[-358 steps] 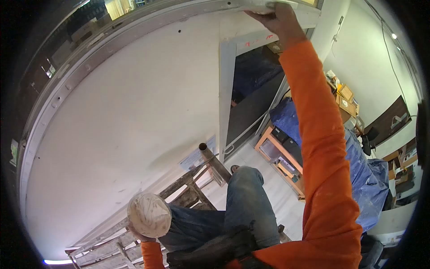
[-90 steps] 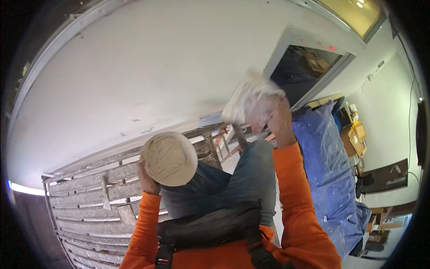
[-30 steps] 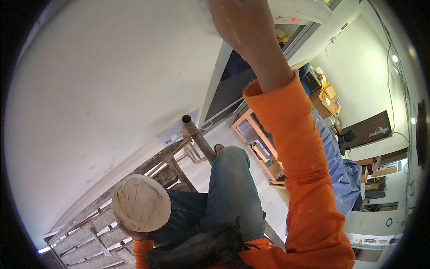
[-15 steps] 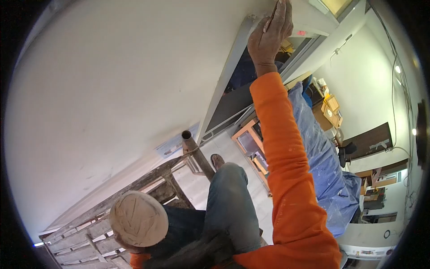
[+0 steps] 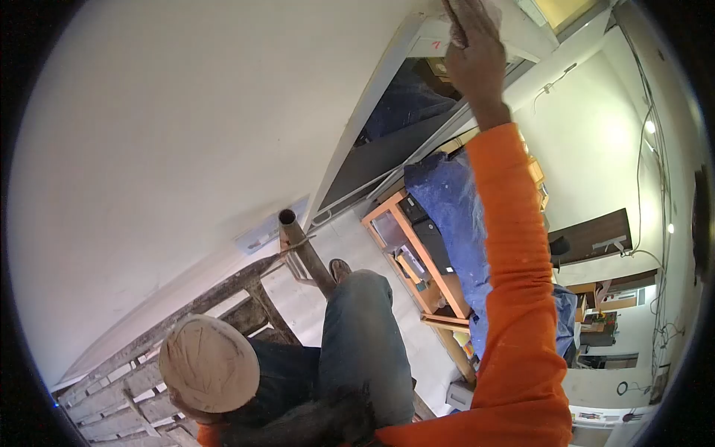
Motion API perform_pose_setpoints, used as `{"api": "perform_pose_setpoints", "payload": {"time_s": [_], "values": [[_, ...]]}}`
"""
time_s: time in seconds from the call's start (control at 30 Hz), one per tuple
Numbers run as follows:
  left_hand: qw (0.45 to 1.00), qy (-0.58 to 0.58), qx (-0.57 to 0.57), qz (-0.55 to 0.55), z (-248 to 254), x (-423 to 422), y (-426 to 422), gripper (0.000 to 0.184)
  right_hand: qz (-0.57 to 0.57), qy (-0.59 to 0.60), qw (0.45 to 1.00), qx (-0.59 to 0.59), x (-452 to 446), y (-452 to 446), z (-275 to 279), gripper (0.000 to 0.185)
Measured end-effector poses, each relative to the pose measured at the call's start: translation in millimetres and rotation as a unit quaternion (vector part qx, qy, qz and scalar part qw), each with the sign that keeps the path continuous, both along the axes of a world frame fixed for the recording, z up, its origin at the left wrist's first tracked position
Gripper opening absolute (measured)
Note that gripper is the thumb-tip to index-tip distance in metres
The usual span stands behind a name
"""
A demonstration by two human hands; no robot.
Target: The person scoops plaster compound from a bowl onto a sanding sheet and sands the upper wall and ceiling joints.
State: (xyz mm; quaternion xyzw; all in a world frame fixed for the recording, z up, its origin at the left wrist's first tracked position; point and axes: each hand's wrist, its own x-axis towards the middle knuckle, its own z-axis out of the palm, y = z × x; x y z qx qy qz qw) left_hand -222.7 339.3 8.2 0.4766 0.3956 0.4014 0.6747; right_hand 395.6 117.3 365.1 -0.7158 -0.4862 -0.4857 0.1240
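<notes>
At lower left, our left hand [image 5: 186, 406], mostly hidden, holds the round tub [image 5: 210, 363], its surface pale, smeared and scored, beside rough wooden slats [image 5: 153, 404] and a round metal pipe [image 5: 307, 253]. Farther right, our right hand [image 5: 477, 63] reaches up with fingers nearly straight and together, any grip unclear; it has shifted right along the smooth door frame [image 5: 380, 71], and more crinkled blue sheeting [image 5: 450, 197] shows.

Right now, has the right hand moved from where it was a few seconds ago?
Yes, up. The right hand was well below the red marks above the doorway; now it shows beside one.
</notes>
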Motion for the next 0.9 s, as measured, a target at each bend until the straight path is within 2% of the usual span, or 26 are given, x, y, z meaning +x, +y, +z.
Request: {"api": "perform_pose_setpoints", "payload": {"time_s": [0.03, 0.1, 0.13, 0.17, 0.2, 0.27, 0.3, 0.33, 0.37, 0.4, 0.47, 0.6, 0.67, 0.7, 0.77, 0.83, 0.9], "values": [[0.999, 0.028, 0.032, 0.004, -11.3, -10.0, 3.1, 0.056, 0.003, 0.002, 1.000, 0.000, -13.8, -3.9, 9.8, 0.052], [0.996, 0.060, 0.071, 0.005, -26.7, -25.3, 5.5, 0.055, -0.036, 0.181, 0.982, -0.028, -41.2, -17.7, 23.0, 0.048], [0.995, 0.043, 0.085, 0.013, -23.8, -18.1, 3.0, 0.055, -0.011, 0.123, 0.988, -0.089, -22.4, -32.7, 24.0, 0.042], [0.999, 0.008, 0.041, 0.010, -16.9, -14.4, 1.1, 0.054, -0.012, 0.123, 0.988, -0.091, -13.3, -54.8, 19.7, 0.042], [1.000, -0.027, -0.003, 0.011, -0.6, -3.5, -2.7, 0.053, -0.087, 0.144, 0.983, -0.076, -24.4, -62.2, 21.2, 0.040], [0.997, -0.058, -0.038, -0.012, 10.2, 9.9, -4.0, 0.053, -0.158, 0.163, 0.972, -0.058, -26.4, -64.4, 20.4, 0.038], [0.996, -0.070, -0.058, -0.026, 18.8, 13.5, -7.5, 0.053, -0.082, 0.216, 0.971, 0.064, -15.4, -62.3, 17.8, 0.033], [0.993, -0.080, -0.077, -0.040, 28.2, 17.9, -11.2, 0.053, -0.008, 0.267, 0.946, 0.183, -5.0, -62.0, 13.0, 0.030], [0.989, -0.097, -0.112, -0.011, 39.0, 24.3, -16.0, 0.055, -0.009, 0.268, 0.945, 0.185, 7.8, -61.5, 6.5, 0.030], [0.982, -0.123, -0.144, 0.022, 43.8, 30.7, -15.7, 0.057, 0.036, 0.317, 0.912, 0.257, 25.0, -53.2, 3.0, 0.025], [0.977, -0.145, -0.158, 0.012, 44.5, 30.4, -16.4, 0.059, 0.121, 0.416, 0.816, 0.383, 46.5, -37.1, -3.3, 0.018], [0.964, -0.184, -0.191, -0.012, 33.7, 21.9, -20.1, 0.065, 0.128, 0.453, 0.812, 0.345, -4.3, -12.7, 10.5, 0.018], [0.963, -0.173, -0.205, 0.011, 6.0, 1.8, -16.4, 0.065, 0.193, 0.519, 0.771, 0.315, -45.4, 3.3, 19.3, 0.015], [0.963, -0.165, -0.209, 0.034, -4.6, -3.5, -12.5, 0.065, 0.190, 0.519, 0.771, 0.316, -55.4, 9.4, 23.1, 0.015], [0.976, -0.129, -0.176, 0.014, -9.2, -3.3, -6.1, 0.065, 0.165, 0.380, 0.890, 0.188, -68.3, 19.0, 28.4, 0.025], [0.986, -0.090, -0.141, -0.006, -5.1, -1.6, -5.2, 0.066, 0.128, 0.226, 0.964, 0.052, -84.0, 26.2, 34.0, 0.036], [0.979, -0.115, -0.168, 0.007, 6.2, 3.7, -11.7, 0.066, 0.113, 0.306, 0.945, 0.016, -112.4, 37.7, 42.3, 0.036]]}}
